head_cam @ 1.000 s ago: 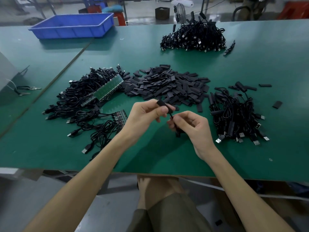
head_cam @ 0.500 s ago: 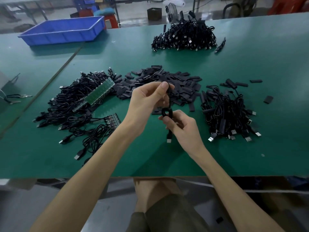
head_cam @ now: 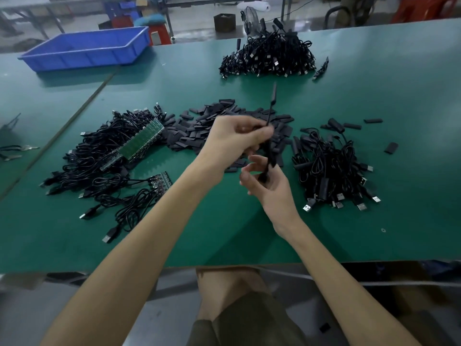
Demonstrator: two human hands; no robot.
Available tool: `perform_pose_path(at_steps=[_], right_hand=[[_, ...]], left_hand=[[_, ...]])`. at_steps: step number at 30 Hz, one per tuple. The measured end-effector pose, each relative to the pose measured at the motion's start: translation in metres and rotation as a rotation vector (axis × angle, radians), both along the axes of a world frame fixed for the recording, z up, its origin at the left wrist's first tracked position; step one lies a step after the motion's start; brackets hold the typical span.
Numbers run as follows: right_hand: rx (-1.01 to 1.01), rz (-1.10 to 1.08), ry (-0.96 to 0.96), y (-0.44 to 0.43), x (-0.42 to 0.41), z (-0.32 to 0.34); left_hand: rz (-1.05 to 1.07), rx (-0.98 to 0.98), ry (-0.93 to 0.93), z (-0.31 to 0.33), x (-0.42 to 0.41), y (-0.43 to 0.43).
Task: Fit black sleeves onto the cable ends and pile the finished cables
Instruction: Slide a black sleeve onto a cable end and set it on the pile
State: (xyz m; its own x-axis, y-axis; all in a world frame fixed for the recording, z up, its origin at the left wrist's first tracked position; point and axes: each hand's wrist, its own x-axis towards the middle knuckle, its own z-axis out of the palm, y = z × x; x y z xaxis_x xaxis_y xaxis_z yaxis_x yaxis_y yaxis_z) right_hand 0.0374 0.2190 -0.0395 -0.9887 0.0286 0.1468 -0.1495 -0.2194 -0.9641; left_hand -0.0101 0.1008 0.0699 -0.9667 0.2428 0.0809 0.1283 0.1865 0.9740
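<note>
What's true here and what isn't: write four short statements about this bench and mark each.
1. The left hand and the right hand both hold one black cable above the table. True.
2. The blue bin stands beside the right cable pile. False: it stands at the far left.
3. The loose sleeves lie heaped between the left cable pile and the right cable pile. True.
4. The green circuit boards lie on the right cable pile. False: they lie on the left cable pile.
</note>
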Motion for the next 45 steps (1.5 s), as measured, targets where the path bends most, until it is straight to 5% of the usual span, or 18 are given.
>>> perform_pose_path(at_steps=[11,19,24,31,39,45], right_hand=[[0.258,0.077,-0.078,0.009,0.002,0.004],[0.278,0.049,-0.055,0.005,0.001,0.002],[0.162,0.097,-0.041,0.001,0.004,0.001],[0.212,0.106,-0.021,0.001,0.005,0.001],[0.254,0.116,-0.027,0.001,0.005,0.003],[0.422,0.157,0.007,-0.004,0.004,0.001]], left_hand=[[-0.254,-0.070,-0.177,-0.002,-0.026,0.110],[-0.102,-0.136,0.013,-0.019,-0.022,0.066],[-0.023,-0.629,0.131,-0.012,-0.033,-0.022],[0.118,-1.333,-0.221,-0.027,-0.033,-0.135],[0.070,-1.053,-0.238,-0.034,-0.023,-0.144],[0.050,-0.747,0.066,-0.020,-0.012,-0.112]])
